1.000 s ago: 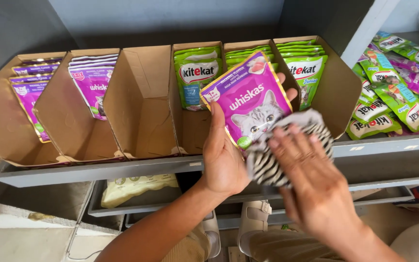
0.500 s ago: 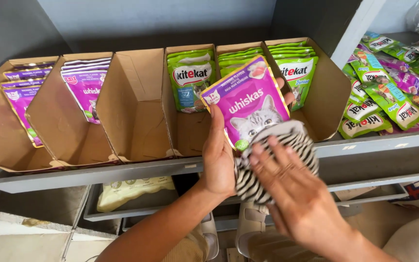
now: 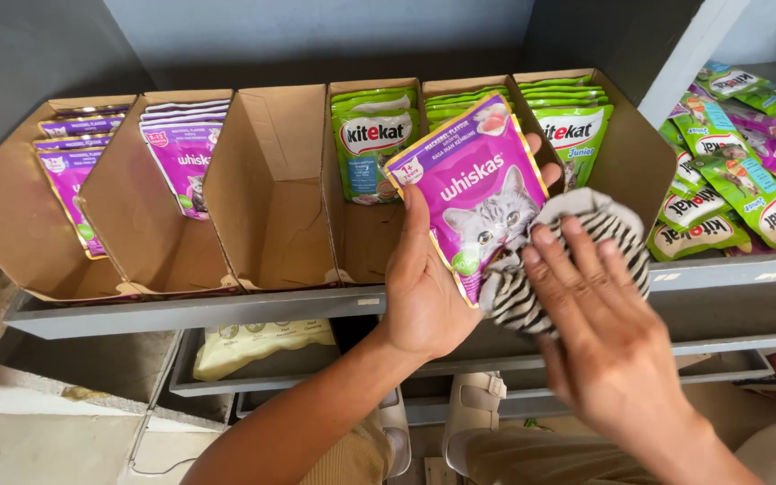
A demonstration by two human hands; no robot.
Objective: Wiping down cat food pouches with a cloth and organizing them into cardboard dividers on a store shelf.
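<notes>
Purple cat-picture pouch (image 3: pixel 476 193) held up front centre. Purple pouches (image 3: pixel 181 157) upright in left cardboard trays, green pouches (image 3: pixel 372 139) in middle-right trays. Loose green and purple pouches (image 3: pixel 747 171) piled far right. Pale bag (image 3: pixel 258 346) below, possibly paper.

The striped cloth (image 3: pixel 577 256) has slid lower across the purple pouch (image 3: pixel 473 193)

Grey metal shelf (image 3: pixel 226 313), blue-grey wall (image 3: pixel 316 27)
</notes>
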